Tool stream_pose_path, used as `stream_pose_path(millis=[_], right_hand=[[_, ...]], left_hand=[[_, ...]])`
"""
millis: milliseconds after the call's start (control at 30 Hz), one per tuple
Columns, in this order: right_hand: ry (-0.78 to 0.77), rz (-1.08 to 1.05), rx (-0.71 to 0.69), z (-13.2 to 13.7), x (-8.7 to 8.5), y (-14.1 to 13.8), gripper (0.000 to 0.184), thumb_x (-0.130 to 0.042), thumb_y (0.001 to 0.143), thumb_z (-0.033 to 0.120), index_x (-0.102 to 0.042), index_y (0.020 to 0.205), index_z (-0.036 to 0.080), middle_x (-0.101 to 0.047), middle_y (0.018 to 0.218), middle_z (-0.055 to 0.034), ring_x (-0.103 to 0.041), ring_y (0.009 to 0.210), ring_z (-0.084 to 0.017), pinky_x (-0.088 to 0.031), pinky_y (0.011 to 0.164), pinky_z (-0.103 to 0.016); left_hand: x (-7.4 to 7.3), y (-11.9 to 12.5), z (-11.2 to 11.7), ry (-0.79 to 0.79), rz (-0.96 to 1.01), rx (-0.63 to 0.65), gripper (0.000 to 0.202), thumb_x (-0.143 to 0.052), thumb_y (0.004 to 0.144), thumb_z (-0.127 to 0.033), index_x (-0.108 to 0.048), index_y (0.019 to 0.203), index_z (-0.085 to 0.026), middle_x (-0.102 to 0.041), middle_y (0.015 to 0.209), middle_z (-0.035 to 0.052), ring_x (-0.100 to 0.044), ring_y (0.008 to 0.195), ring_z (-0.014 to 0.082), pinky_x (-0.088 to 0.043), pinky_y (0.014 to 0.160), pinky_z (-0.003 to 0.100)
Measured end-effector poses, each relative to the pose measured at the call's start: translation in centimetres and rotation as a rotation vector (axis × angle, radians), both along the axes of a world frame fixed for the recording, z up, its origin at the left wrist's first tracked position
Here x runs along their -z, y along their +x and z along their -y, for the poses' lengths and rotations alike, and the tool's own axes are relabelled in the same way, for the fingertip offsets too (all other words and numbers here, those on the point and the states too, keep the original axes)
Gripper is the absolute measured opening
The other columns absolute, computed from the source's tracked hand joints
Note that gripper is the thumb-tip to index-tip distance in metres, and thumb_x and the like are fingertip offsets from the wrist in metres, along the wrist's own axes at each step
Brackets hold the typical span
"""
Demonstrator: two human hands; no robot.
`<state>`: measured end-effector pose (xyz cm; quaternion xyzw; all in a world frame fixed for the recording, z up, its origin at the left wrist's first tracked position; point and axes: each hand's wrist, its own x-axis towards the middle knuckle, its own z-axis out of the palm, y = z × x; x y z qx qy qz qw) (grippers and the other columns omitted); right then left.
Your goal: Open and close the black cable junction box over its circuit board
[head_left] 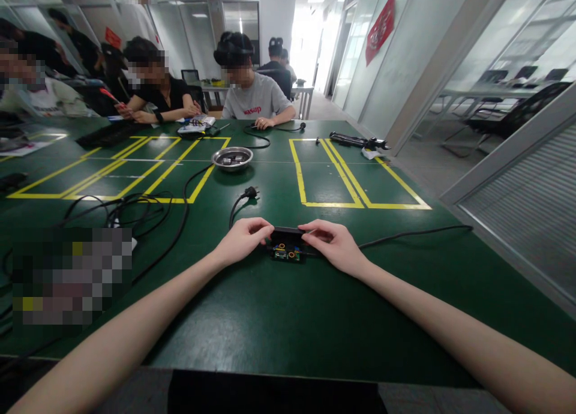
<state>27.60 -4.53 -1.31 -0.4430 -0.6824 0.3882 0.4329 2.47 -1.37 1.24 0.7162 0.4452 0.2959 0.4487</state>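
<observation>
A black plastic cover [288, 231] is tilted up between my hands, over the table's near middle. My left hand [240, 240] pinches its left end with thumb and fingertips. The other end is pinched by my right hand [335, 245]. Just below the cover lies an exposed circuit board [288, 253] with copper-coloured coils, in what looks like the lower half of a power adapter. A black cord with a plug [251, 192] comes out beyond my left hand. Another black cord [414, 234] runs off to the right from behind my right hand.
A metal bowl [232, 158] with small metal parts stands farther back. Tangled black cables [130, 205] and a blurred-out item [72, 276] lie at left. A black tool [357, 141] lies at the back right. Yellow tape marks the green table [270, 336]. Several people sit opposite.
</observation>
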Motion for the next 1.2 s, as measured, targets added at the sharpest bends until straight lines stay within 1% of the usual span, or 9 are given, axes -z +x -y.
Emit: stream_pose_path(millis=[167, 300, 600, 867, 967, 1033, 1133, 1200], right_hand=[[0.006, 0.009, -0.018, 0.1, -0.2, 0.0, 0.029, -0.072, 0.086, 0.041, -0.078, 0.104, 0.02, -0.078, 0.094, -0.0067, -0.072, 0.077, -0.02, -0.062, 0.073, -0.035], [0.036, 0.007, -0.027, 0.2, -0.4, 0.0, 0.026, -0.071, 0.087, 0.039, -0.077, 0.104, 0.019, -0.078, 0.095, -0.0067, -0.073, 0.08, -0.02, -0.062, 0.077, -0.036], [0.073, 0.032, -0.037, 0.3, -0.7, 0.1, 0.023, -0.069, 0.089, 0.036, -0.076, 0.103, 0.021, -0.078, 0.098, -0.0064, -0.072, 0.081, -0.02, -0.063, 0.079, -0.038], [0.049, 0.048, -0.076, 0.2, -0.7, 0.2, 0.022, -0.069, 0.089, 0.036, -0.075, 0.102, 0.021, -0.076, 0.094, -0.0055, -0.072, 0.082, -0.02, -0.062, 0.08, -0.037], [0.102, 0.051, -0.112, 0.3, -0.8, 0.2, 0.018, -0.068, 0.09, 0.035, -0.075, 0.099, 0.02, -0.075, 0.097, -0.0064, -0.071, 0.087, -0.02, -0.062, 0.081, -0.037], [0.145, 0.061, -0.139, 0.3, -0.9, 0.2, 0.016, -0.069, 0.09, 0.033, -0.075, 0.097, 0.02, -0.074, 0.099, -0.0071, -0.07, 0.086, -0.02, -0.061, 0.08, -0.037], [0.232, 0.117, -0.172, 0.5, -1.1, 0.3, 0.014, -0.07, 0.09, 0.032, -0.075, 0.096, 0.021, -0.073, 0.1, -0.0076, -0.069, 0.084, -0.019, -0.061, 0.078, -0.036], [0.319, 0.167, -0.189, 0.6, -1.1, 0.4, 0.012, -0.071, 0.089, 0.031, -0.075, 0.096, 0.021, -0.073, 0.1, -0.0079, -0.07, 0.087, -0.02, -0.06, 0.081, -0.037]], left_hand=[[-0.1, 0.0, 0.0, -0.031, 0.011, 0.016, 0.034, -0.06, 0.082, -0.048, -0.071, 0.083, -0.015, -0.065, 0.068, 0.0007, -0.059, 0.064, 0.0156, -0.049, 0.067, 0.028], [-0.2, 0.0, 0.0, -0.019, 0.025, 0.02, 0.034, -0.06, 0.083, -0.048, -0.071, 0.085, -0.015, -0.063, 0.066, -0.0002, -0.057, 0.063, 0.0155, -0.049, 0.066, 0.028], [-0.1, -0.2, -0.1, -0.011, 0.018, 0.027, 0.035, -0.062, 0.084, -0.049, -0.072, 0.087, -0.015, -0.065, 0.068, 0.001, -0.06, 0.066, 0.0167, -0.05, 0.068, 0.029], [0.0, -0.2, -0.1, -0.033, 0.02, 0.052, 0.031, -0.062, 0.082, -0.045, -0.071, 0.086, -0.015, -0.066, 0.073, 0.001, -0.058, 0.065, 0.0151, -0.048, 0.068, 0.028], [-0.2, -0.3, -0.1, -0.053, 0.009, 0.09, 0.029, -0.063, 0.08, -0.042, -0.071, 0.089, -0.015, -0.067, 0.077, 0.0015, -0.059, 0.068, 0.0154, -0.048, 0.068, 0.028], [-0.3, -0.5, -0.1, -0.05, -0.01, 0.124, 0.029, -0.063, 0.08, -0.041, -0.071, 0.091, -0.015, -0.068, 0.078, 0.0017, -0.061, 0.071, 0.0158, -0.048, 0.069, 0.028], [-0.6, -0.9, 0.0, 0.018, -0.07, 0.183, 0.027, -0.064, 0.08, -0.037, -0.07, 0.094, -0.015, -0.067, 0.078, 0.0014, -0.06, 0.071, 0.0155, -0.046, 0.067, 0.026], [-0.7, -1.2, 0.1, 0.091, -0.128, 0.223, 0.026, -0.066, 0.08, -0.036, -0.068, 0.096, -0.016, -0.065, 0.077, 0.0002, -0.058, 0.068, 0.0145, -0.045, 0.063, 0.025]])
